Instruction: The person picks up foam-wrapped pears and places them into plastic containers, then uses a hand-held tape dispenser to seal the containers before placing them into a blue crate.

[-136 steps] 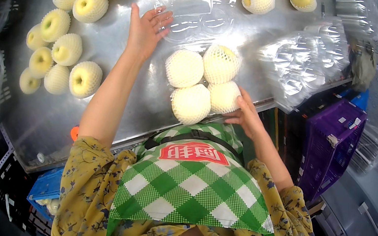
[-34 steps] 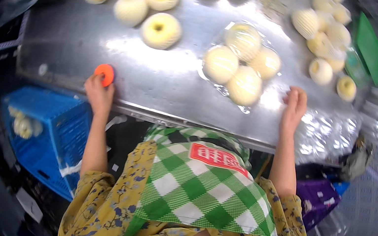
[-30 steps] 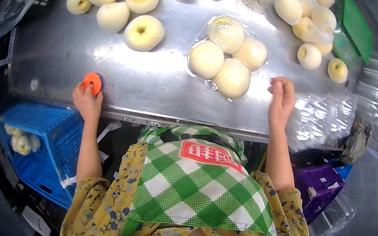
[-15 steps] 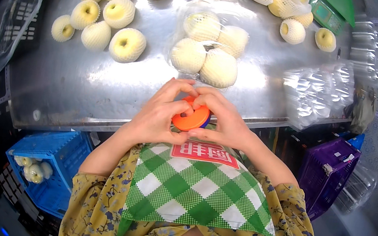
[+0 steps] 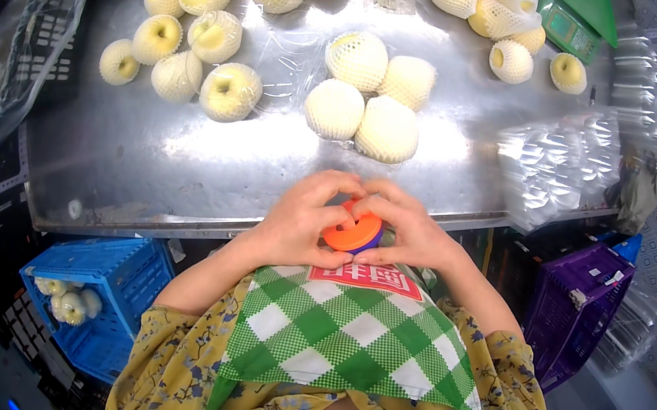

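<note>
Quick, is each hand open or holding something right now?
Left hand: closed, holding the orange disc.
Right hand: closed, holding the same disc.

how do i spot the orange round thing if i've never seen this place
Find the metal table, then its near edge, where the left hand and right hand meet near a green checked apron. Between them is the orange disc, blue showing along one edge; its bright orange stands out from the pale, net-wrapped fruits beyond.
</note>
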The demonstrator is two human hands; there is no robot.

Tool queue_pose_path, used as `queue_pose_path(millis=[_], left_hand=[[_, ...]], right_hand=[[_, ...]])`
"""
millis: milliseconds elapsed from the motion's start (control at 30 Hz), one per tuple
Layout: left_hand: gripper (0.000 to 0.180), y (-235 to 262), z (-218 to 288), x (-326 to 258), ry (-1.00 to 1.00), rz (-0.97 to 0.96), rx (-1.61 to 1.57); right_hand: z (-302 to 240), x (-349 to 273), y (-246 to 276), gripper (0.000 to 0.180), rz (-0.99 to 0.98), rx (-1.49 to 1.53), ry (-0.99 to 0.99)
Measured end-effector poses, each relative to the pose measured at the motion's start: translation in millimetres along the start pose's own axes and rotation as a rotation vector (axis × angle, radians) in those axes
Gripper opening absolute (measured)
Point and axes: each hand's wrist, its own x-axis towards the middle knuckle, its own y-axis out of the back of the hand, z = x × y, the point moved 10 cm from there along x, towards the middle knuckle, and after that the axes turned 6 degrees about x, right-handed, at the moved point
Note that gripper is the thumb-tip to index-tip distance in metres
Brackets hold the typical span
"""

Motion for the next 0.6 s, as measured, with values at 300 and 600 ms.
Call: queue_pose_path(millis=[300, 600], left_hand=[[0.038, 161, -30, -87, 0.153, 1.149, 0.328], [0.073, 163, -195, -33, 0.513, 0.859, -0.994]], right_hand=[[70, -66, 108, 0.036, 0.858, 0.117, -0.052], [90, -71, 141, 0.05, 1.113, -0.978, -0.2]])
